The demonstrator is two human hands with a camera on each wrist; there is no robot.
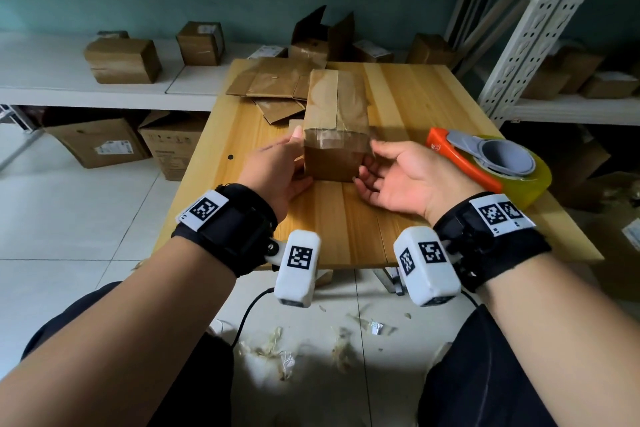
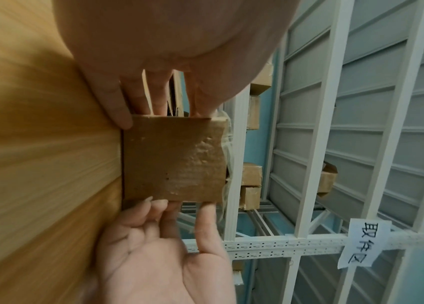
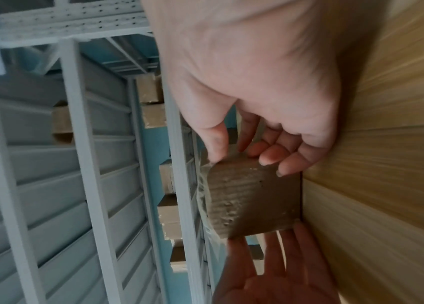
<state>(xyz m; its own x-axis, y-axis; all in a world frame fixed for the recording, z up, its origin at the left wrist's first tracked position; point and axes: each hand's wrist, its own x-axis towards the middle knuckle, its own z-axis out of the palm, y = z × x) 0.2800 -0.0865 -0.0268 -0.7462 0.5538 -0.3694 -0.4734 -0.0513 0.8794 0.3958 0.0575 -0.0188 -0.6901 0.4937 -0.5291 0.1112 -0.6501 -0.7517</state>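
A brown cardboard box, sealed with clear tape along its top seam, stands on the wooden table. My left hand lies against its left side, fingers straight along the wall and thumb at the top edge. My right hand is at the right side, palm turned inward, loosely bent fingertips touching the lower right corner. In the left wrist view the box sits between my left hand's fingers and my right hand. The right wrist view shows my right hand's fingertips on the box edge.
An orange tape dispenser with a yellowish roll lies on the table's right edge. Flattened cardboard pieces lie behind the box. Small boxes stand on the white shelf beyond. A metal rack post rises at right. Scraps litter the floor.
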